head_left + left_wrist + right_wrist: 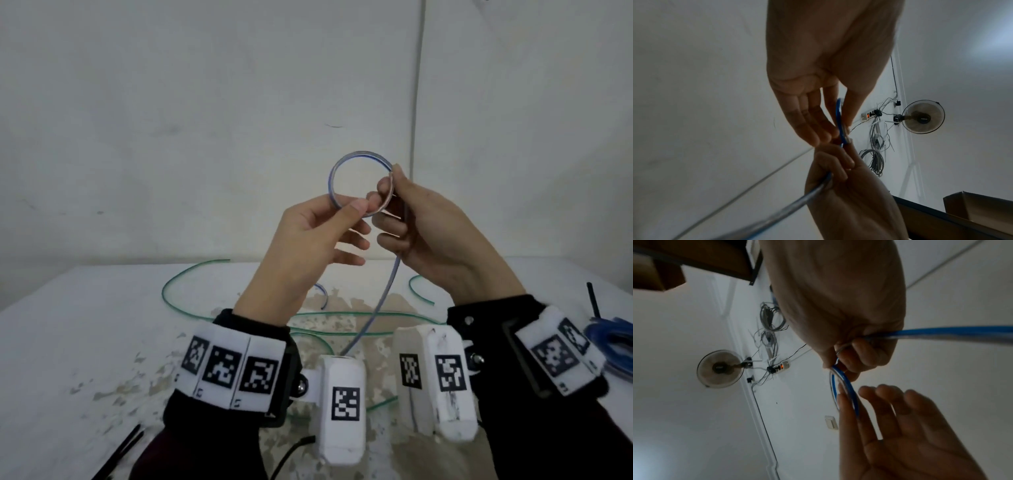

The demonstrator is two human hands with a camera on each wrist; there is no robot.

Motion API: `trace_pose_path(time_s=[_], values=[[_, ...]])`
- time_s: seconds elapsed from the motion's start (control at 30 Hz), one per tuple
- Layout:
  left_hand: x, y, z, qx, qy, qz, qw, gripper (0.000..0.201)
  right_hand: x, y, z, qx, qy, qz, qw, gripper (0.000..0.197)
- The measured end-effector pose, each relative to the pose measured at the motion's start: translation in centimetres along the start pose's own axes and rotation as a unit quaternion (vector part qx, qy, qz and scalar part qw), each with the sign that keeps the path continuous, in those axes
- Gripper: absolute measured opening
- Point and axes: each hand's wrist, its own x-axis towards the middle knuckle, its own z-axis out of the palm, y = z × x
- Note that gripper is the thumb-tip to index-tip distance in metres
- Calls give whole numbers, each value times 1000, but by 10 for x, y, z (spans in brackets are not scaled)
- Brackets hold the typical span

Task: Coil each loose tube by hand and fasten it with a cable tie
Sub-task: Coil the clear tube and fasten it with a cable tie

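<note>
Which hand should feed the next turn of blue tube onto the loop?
Probably the right hand: the blue tube's slack tail already runs down through its curled fingers. The left hand only pinches the loop, the other fingers spread.

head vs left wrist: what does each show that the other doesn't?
Head only: the table, a loose green tube lying on it, black cable ties at its near left, and a blue bundle at the right edge.
Left wrist only: a wall fan and a power strip.
Both: the left hand and right hand holding the blue-striped tube in one loop.
</note>
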Motion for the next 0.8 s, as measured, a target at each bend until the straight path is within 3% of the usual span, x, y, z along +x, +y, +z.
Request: trace_pose_path(time_s=[0.1, 0.27, 0.5, 0.67, 0.8], values=[[3, -2, -3, 39, 18, 8, 999, 12, -1, -1, 1, -14, -17, 16, 1000, 31], [2, -2, -6, 27, -42, 0, 999, 28, -5, 7, 10, -132, -15, 21, 991, 12], [3, -4, -17, 65, -67, -12, 996, 36, -9, 9, 18, -190, -34, 30, 981, 20], [4, -7, -20, 80, -70, 0, 994, 30, -6, 12, 17, -180, -31, 35, 983, 18], [6, -10, -14, 91, -33, 13, 995, 31, -4, 13, 17, -149, -3, 23, 989, 19]])
